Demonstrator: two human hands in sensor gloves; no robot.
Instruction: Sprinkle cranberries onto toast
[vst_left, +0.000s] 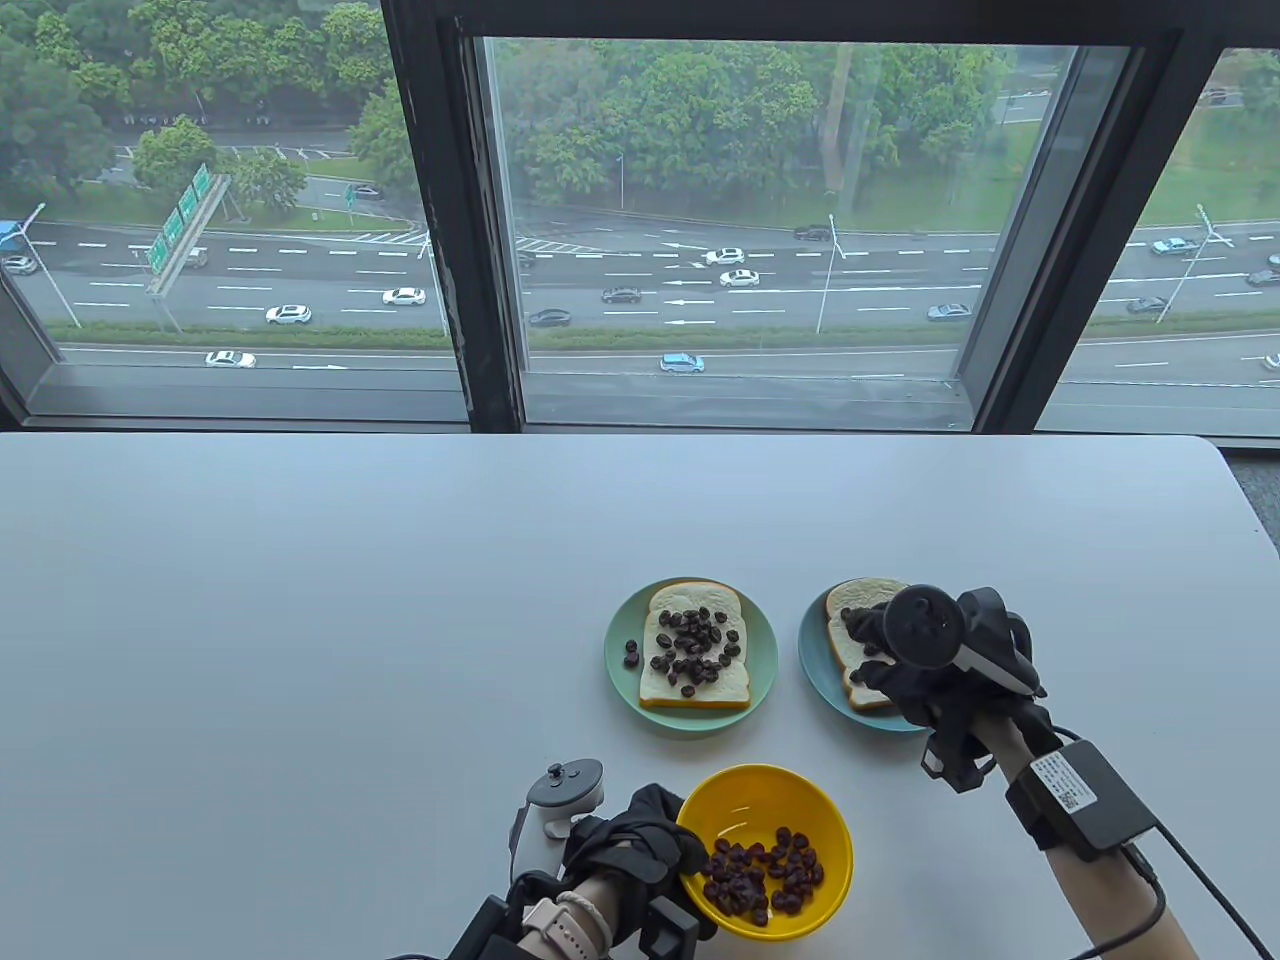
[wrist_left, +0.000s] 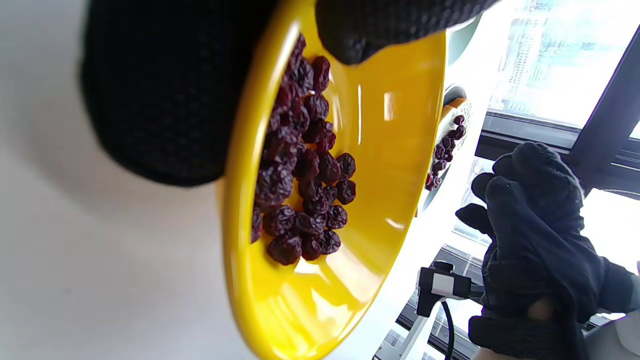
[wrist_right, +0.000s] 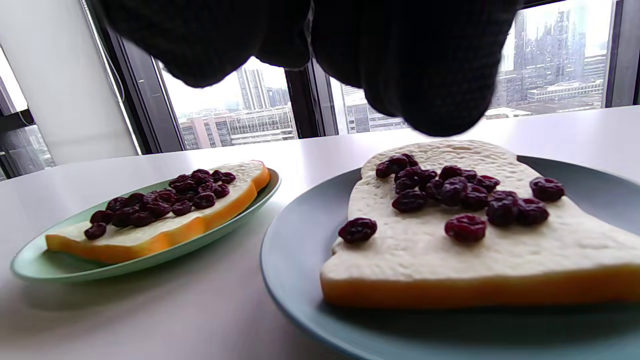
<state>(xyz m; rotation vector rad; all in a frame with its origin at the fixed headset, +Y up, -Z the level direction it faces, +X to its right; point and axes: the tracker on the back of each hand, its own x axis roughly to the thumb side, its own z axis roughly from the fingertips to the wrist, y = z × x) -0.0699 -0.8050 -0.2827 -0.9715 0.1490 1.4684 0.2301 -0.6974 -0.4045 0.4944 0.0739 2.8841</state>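
Observation:
A yellow bowl (vst_left: 742, 806) with dark dried cranberries (vst_left: 765, 880) stands at the front of the table. My left hand (vst_left: 640, 840) grips its left rim, thumb inside and fingers (wrist_left: 160, 100) outside. One toast (vst_left: 695, 690) covered in cranberries lies on a green plate (vst_left: 620, 660). A second toast (vst_left: 848, 650) with fewer cranberries (wrist_right: 450, 192) lies on a blue plate (vst_left: 812, 655). My right hand (vst_left: 890, 650) hovers just above this toast, with its fingers (wrist_right: 400, 55) bunched and pointing down. Whether they hold cranberries is hidden.
The white table (vst_left: 300, 620) runs to a window wall at the back, and its right edge (vst_left: 1255, 520) curves away. One stray cranberry (vst_left: 631, 654) lies on the green plate beside the toast. A cable (vst_left: 1200, 880) trails from my right wrist.

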